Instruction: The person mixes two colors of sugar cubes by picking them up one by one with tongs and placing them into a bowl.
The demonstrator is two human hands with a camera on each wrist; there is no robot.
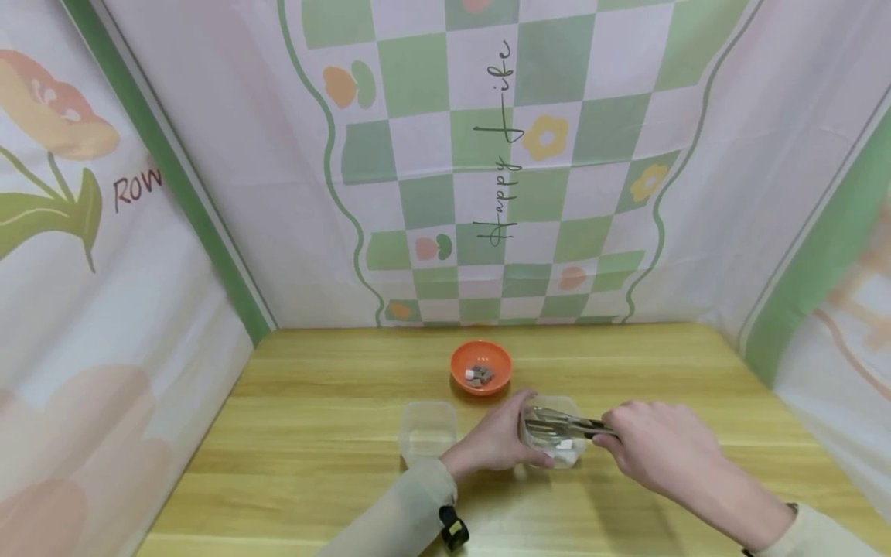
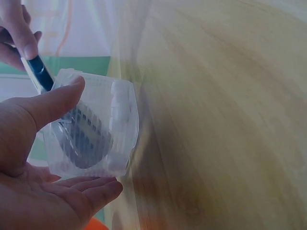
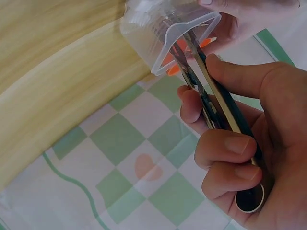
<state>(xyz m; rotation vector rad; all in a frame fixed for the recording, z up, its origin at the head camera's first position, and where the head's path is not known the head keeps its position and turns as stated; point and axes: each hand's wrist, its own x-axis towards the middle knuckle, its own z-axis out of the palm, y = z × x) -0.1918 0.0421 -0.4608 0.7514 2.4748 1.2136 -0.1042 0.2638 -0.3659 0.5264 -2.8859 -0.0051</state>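
My left hand [image 1: 496, 437] holds a clear plastic container [image 2: 96, 91] between thumb and fingers, from its left side in the head view. White pieces [image 1: 564, 445] lie inside on the bottom. In my right hand [image 1: 661, 445] is a pair of metal tongs [image 3: 211, 93] with dark handles, gripped between thumb and curled fingers. The tongs' heads [image 2: 84, 139] reach down into the container; through its ribbed wall I cannot tell whether they hold a piece. Just behind the left hand stands an orange bowl [image 1: 482, 346] with several grey-brown cubes [image 1: 480, 377] and one white cube [image 1: 469, 374].
Left of the held container, a second clear plastic container [image 1: 426, 422] stands on the wooden table [image 1: 313, 433], close to my left forearm. Printed fabric [image 1: 418, 155] hangs behind the table and at both sides. A dark band [image 1: 454, 530] sits around the left wrist.
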